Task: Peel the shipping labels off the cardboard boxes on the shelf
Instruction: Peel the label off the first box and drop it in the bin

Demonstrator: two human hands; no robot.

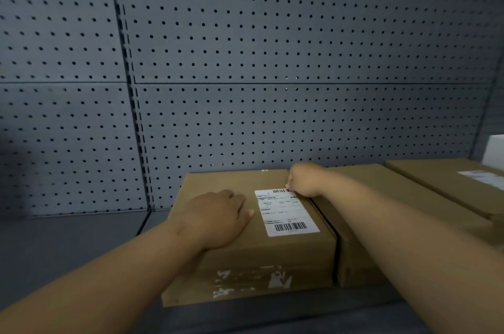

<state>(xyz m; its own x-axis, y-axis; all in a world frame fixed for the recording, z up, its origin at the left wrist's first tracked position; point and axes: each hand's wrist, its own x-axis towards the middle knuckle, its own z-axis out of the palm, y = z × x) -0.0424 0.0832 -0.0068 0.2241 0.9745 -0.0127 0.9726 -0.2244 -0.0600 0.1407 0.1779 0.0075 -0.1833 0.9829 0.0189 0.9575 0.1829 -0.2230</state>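
Observation:
A brown cardboard box [261, 254] lies flat on the grey shelf, with a white shipping label [286, 212] stuck on its top right part. My left hand [218, 215] rests flat on the box top, just left of the label, fingers together. My right hand [304, 179] is at the label's far right corner, fingertips pinched at its edge. The label lies flat apart from that corner. White torn paper remnants [251, 280] mark the box's front face.
A second cardboard box [381, 186] sits tight against the right side, under my right forearm. A third box [441, 181] with a label [482, 177] lies further right. Grey pegboard [272, 61] forms the back wall. The grey shelf surface [68, 241] extends left.

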